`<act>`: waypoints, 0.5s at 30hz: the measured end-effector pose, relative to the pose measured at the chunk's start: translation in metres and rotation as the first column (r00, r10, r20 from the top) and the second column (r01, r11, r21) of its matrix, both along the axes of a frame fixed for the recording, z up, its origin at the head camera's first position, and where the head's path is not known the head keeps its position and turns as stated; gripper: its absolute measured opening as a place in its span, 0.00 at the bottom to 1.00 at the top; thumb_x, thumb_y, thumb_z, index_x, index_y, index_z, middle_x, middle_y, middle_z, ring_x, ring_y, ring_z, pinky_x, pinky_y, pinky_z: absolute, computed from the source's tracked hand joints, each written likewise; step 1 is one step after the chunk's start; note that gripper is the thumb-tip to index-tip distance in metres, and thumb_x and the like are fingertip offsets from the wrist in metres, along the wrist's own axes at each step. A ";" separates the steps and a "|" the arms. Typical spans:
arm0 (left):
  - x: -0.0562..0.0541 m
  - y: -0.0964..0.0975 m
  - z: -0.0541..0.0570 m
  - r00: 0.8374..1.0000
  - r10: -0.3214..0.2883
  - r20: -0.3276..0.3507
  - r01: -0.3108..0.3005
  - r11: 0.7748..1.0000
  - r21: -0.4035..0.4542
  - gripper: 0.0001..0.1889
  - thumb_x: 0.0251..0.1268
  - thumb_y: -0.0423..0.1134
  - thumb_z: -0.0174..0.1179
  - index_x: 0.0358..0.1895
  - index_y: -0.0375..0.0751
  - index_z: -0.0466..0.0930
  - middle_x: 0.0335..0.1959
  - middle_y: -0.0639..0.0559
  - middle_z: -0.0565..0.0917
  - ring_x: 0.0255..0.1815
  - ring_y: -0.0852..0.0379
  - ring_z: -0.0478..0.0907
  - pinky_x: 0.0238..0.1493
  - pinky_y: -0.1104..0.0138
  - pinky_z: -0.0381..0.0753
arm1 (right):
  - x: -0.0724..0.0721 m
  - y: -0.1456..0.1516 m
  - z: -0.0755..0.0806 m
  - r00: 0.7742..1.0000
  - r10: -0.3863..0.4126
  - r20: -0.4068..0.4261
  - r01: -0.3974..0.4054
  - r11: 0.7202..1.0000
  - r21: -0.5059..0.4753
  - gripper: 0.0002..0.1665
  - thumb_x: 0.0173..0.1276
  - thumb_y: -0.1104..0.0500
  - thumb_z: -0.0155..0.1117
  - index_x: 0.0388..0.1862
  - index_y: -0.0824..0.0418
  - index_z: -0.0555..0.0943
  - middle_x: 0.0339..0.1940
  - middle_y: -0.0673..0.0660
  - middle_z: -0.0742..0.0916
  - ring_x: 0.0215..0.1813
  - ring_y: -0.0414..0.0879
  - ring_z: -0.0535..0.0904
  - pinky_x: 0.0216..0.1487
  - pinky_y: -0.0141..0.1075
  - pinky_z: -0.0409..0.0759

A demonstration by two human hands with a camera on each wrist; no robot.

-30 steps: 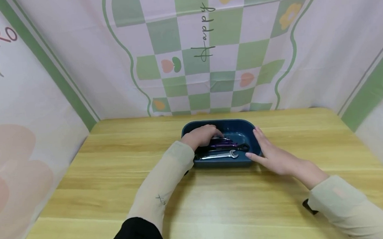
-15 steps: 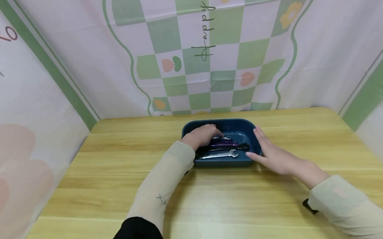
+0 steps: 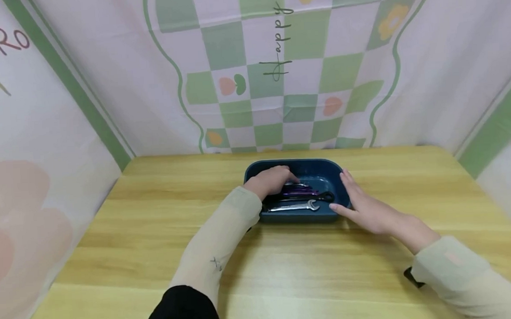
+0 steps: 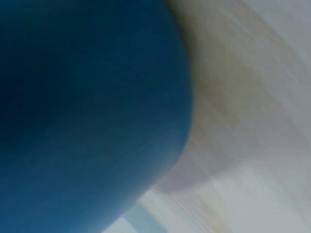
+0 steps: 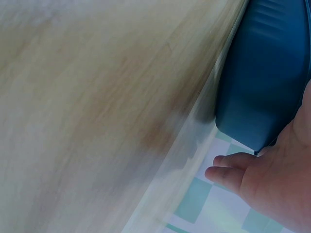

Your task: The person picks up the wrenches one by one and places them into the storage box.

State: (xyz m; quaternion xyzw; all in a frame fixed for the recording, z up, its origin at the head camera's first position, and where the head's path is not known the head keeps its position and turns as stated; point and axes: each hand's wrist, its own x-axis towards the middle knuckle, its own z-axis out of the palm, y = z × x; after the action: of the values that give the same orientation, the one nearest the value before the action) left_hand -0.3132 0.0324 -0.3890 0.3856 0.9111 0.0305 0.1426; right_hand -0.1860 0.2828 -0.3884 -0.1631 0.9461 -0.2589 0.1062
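Observation:
A dark blue plastic box (image 3: 299,217) stands near the table's back edge. Inside it lie an open-end wrench (image 3: 294,206) of silver metal, a black-handled tool with a ringed end (image 3: 326,196) and several purplish tools (image 3: 298,193). My left hand (image 3: 270,180) reaches over the box's left end, fingers bent down among the tools at the back. Its fingertips are partly hidden, so whether it grips one is unclear. Against the right end rests my right hand (image 3: 368,211), thumb at the front corner and fingers extended along the side (image 5: 260,77). The left wrist view holds only the box's blurred wall (image 4: 97,111).
The wooden table (image 3: 296,273) spreads in front of the box and to both sides. Behind it hangs a printed cloth (image 3: 265,106) with green checks, and another cloth panel (image 3: 28,118) borders the left side.
The head view has shifted slightly. Both hands, the box and the tools keep nearly the same places, with no visible grasp or release.

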 end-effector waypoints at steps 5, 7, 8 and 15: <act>0.002 0.000 -0.001 1.000 0.009 -0.007 -0.009 1.000 -0.019 0.31 0.76 0.19 0.46 0.72 0.55 0.77 0.65 0.49 0.76 0.69 0.54 0.71 0.70 0.64 0.68 | 0.001 0.000 -0.001 1.000 -0.003 0.002 0.003 1.000 -0.008 0.58 0.80 0.36 0.50 0.83 0.63 0.27 0.83 0.62 0.32 0.80 0.73 0.43 0.72 0.69 0.51; 0.002 0.000 -0.001 1.000 0.013 -0.007 -0.013 1.000 -0.024 0.31 0.76 0.20 0.46 0.72 0.55 0.76 0.66 0.49 0.75 0.70 0.53 0.70 0.70 0.64 0.68 | 0.000 0.000 -0.002 1.000 -0.002 0.002 0.002 1.000 -0.009 0.57 0.81 0.37 0.50 0.83 0.63 0.27 0.83 0.62 0.32 0.80 0.73 0.44 0.72 0.69 0.51; 0.002 0.000 0.000 1.000 0.016 -0.005 -0.016 1.000 -0.023 0.31 0.76 0.20 0.46 0.72 0.55 0.76 0.67 0.49 0.75 0.71 0.53 0.70 0.71 0.63 0.68 | -0.001 0.001 -0.002 1.000 -0.002 0.003 0.002 1.000 -0.008 0.57 0.81 0.38 0.50 0.83 0.63 0.27 0.83 0.62 0.32 0.80 0.73 0.44 0.72 0.69 0.52; -0.002 -0.003 0.002 0.999 0.045 0.012 -0.046 0.999 0.023 0.29 0.73 0.22 0.49 0.71 0.53 0.78 0.68 0.50 0.75 0.71 0.55 0.70 0.70 0.62 0.69 | -0.002 0.006 -0.003 1.000 0.001 -0.004 -0.001 1.000 0.002 0.58 0.80 0.36 0.50 0.83 0.62 0.27 0.83 0.62 0.32 0.79 0.74 0.45 0.72 0.69 0.52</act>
State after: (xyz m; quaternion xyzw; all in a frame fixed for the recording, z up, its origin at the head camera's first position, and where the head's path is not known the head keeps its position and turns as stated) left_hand -0.3147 0.0291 -0.3866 0.3662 0.9184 0.0465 0.1426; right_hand -0.1881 0.2889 -0.3913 -0.1637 0.9465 -0.2575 0.1048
